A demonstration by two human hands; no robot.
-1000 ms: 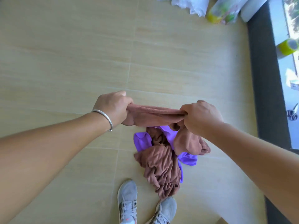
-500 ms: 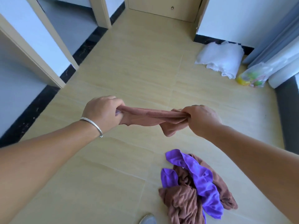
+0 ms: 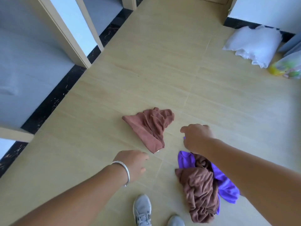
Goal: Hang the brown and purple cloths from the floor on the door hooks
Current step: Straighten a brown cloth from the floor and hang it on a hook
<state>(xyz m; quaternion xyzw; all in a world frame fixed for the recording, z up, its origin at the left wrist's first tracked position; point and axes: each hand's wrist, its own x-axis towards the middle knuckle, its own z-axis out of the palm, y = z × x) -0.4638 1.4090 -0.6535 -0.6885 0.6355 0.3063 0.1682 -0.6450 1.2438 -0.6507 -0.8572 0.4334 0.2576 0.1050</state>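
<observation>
Lying crumpled on the tiled floor (image 3: 162,66), one brown cloth (image 3: 150,128) sat apart from both hands. Left hand (image 3: 132,165) and right hand (image 3: 196,137) hovered loosely curled, holding nothing. Purple cloth (image 3: 225,181) lay tangled with a second brown cloth (image 3: 199,191) beneath the right forearm.

no readable text, labels, brands, numbers or signs on anything in view
</observation>
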